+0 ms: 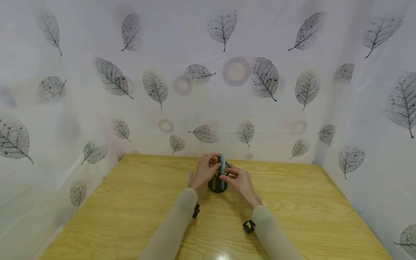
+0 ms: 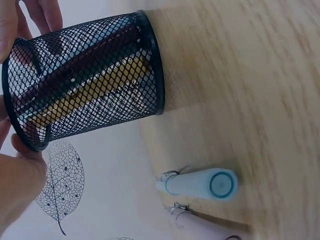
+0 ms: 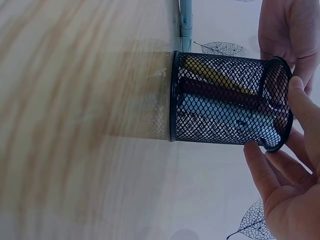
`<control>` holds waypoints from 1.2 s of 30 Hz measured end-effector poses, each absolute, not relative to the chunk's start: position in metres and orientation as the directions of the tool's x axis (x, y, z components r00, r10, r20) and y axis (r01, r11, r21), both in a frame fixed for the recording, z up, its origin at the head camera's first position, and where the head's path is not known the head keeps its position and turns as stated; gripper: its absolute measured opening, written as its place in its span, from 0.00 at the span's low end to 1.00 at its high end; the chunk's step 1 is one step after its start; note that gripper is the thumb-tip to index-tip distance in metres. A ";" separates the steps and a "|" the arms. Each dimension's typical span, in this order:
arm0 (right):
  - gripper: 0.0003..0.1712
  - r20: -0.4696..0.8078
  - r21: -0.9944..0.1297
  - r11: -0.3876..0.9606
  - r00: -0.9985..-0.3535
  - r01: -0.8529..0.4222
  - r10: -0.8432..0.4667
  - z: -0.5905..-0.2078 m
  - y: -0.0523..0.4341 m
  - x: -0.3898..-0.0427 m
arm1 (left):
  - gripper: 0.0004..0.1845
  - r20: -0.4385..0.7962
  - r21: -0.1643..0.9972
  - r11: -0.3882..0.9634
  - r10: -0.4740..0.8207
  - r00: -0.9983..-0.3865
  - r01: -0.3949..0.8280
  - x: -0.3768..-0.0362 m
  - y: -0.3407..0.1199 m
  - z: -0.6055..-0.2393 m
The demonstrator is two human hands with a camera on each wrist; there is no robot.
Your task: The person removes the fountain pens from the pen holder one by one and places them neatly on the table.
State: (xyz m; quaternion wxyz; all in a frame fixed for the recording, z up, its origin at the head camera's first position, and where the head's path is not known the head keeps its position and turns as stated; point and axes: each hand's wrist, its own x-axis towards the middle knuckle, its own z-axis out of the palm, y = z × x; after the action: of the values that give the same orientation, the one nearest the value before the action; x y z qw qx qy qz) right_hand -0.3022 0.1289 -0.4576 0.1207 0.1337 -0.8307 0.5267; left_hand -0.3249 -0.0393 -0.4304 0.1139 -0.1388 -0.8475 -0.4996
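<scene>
A black mesh pen cup (image 1: 217, 185) stood on the wooden desk (image 1: 292, 216) near the middle of its far edge. The left hand (image 1: 204, 170) and right hand (image 1: 239, 181) met over it, fingers at a light blue pen (image 1: 222, 167) standing upright in the cup. Another pen (image 1: 190, 177) lay just left of the left hand.

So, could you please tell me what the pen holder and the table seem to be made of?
The pen holder looks like black metal wire mesh, matte: see-through diamond lattice with solid rims. The table looks like light wood or wood-look laminate: visible grain, with a slight sheen near the front edge.
</scene>
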 end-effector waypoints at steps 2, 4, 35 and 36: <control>0.18 0.346 -0.842 0.406 -0.933 -0.355 -0.099 -0.457 0.129 -0.302 | 0.19 0.350 0.823 0.434 0.120 -0.929 0.367 -0.325 -0.040 -0.431; 0.19 0.346 -0.841 0.408 -0.933 -0.357 -0.103 -0.458 0.130 -0.303 | 0.17 0.369 0.832 0.402 0.117 -0.922 0.383 -0.324 -0.040 -0.431; 0.17 0.350 -0.846 0.394 -0.932 -0.359 -0.096 -0.459 0.129 -0.304 | 0.08 0.367 0.862 0.323 0.132 -0.921 0.390 -0.327 -0.048 -0.440; 0.17 0.353 -0.846 0.393 -0.931 -0.361 -0.095 -0.459 0.129 -0.304 | 0.09 0.363 0.862 0.328 0.135 -0.922 0.387 -0.326 -0.048 -0.440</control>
State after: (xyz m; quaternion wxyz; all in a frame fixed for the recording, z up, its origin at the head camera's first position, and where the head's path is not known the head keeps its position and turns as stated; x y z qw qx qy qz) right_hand -0.3041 0.1290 -0.4592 0.1244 0.1381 -0.8253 0.5332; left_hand -0.3265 -0.0482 -0.4398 0.1130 -0.1619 -0.8069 -0.5568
